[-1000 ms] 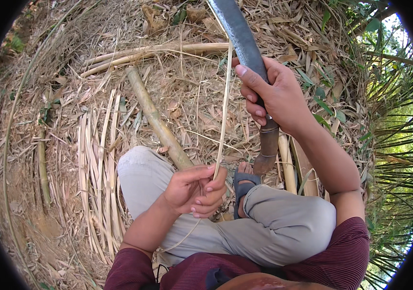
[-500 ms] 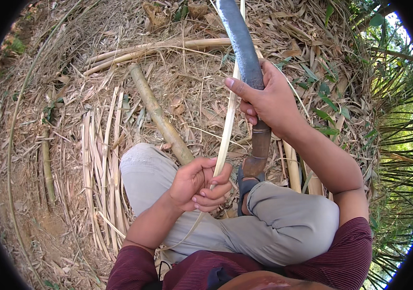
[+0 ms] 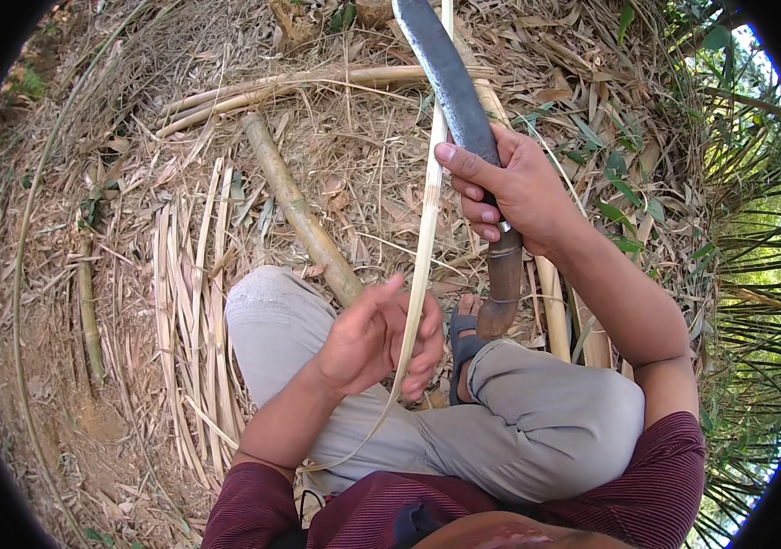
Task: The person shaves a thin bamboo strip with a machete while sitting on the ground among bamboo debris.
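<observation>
My right hand [image 3: 529, 190] is wrapped round a machete [image 3: 450, 80] where its dark, slightly curved blade meets the brown handle. The blade points up and away from me; the handle's thick end hangs over my sandalled foot. A long pale bamboo strip [image 3: 429, 197] runs along the blade's left side, close by my right thumb. Lower down it passes across my left hand [image 3: 367, 337], then bends toward my lap. That hand has its fingers loosened and apart around the strip, a little blurred. Whether my right thumb touches the strip I cannot tell.
Several split strips [image 3: 196, 320] lie left of my bent knee. A thick bamboo pole [image 3: 294, 206] slants across the ground beyond it. Longer split pieces [image 3: 317, 84] lie farther off. Dry leaves cover the ground, with green plants [image 3: 624, 188] at the right.
My left fingers have opened from their grip on the strip. The strip now curves more below them. My right hand and the machete have shifted slightly toward me, with the blade leaning farther left.
</observation>
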Demonstrator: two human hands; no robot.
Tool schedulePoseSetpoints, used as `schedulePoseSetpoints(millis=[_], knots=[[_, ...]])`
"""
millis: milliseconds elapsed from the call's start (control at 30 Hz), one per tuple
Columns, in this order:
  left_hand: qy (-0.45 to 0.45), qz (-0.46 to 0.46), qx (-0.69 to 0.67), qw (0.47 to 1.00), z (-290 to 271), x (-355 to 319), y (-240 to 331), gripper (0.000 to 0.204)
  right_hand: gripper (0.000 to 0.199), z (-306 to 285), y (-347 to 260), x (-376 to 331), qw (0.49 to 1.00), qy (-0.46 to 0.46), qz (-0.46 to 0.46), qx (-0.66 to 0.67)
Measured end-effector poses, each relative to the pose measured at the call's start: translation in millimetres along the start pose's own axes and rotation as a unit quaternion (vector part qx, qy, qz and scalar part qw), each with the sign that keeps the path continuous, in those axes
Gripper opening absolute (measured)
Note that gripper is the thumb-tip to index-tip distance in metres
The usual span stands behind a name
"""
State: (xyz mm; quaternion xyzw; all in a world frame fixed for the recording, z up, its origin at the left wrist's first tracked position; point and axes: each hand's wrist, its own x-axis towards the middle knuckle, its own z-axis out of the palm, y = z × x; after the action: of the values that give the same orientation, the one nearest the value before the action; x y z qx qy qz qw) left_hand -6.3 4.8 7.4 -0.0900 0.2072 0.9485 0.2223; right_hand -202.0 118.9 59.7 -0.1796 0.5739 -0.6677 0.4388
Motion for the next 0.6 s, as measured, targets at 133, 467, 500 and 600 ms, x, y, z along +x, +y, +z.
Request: schedulePoseSetpoints(millis=[133,467,500,600], knots=[[0.146,0.139,0.113,0.973,5,11,11,0.056,0.025,10,6,-5,0.995,-0.004,-0.023,-0.101],[0.172,0.137,0.131,0.967,4,-3,20,0.03,0.022,13,39,-13,0.922,0.008,-0.138,-0.363],[0.176,0.131,0.111,0.969,5,-2,19,0.031,0.023,11,40,-15,0.909,0.004,-0.149,-0.389],[0.169,0.134,0.038,0.976,2,2,16,0.034,0.026,6,63,-21,0.88,0.009,-0.261,-0.397]])
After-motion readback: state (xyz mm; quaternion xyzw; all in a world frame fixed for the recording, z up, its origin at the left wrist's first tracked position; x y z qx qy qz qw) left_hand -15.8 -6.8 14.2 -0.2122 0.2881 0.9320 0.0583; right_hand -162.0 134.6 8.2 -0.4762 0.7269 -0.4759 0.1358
